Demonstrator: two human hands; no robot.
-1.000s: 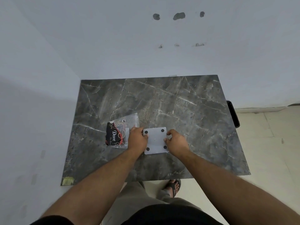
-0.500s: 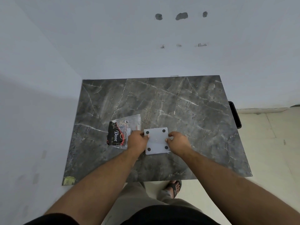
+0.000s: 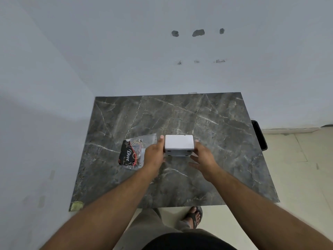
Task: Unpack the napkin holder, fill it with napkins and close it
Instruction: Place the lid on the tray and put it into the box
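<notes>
A white box-shaped napkin holder (image 3: 179, 145) is held just above the dark marble table (image 3: 207, 123), tilted so one plain side faces up and its footed base faces me. My left hand (image 3: 155, 154) grips its left side and my right hand (image 3: 201, 156) presses its right side with the lower fingers spread. A clear plastic bag holding a black "Dove" napkin pack (image 3: 130, 153) lies on the table just left of my left hand.
The table stands in a corner with white walls behind and to the left. A black object (image 3: 259, 134) hangs off the table's right edge. A small yellowish sticker (image 3: 76, 205) sits at the front left corner. My sandalled foot (image 3: 193, 216) shows below the front edge.
The holder has been turned: earlier its base with four dark feet faced up, now a plain white side faces up. Both hands rotated with it and stayed on its sides.
</notes>
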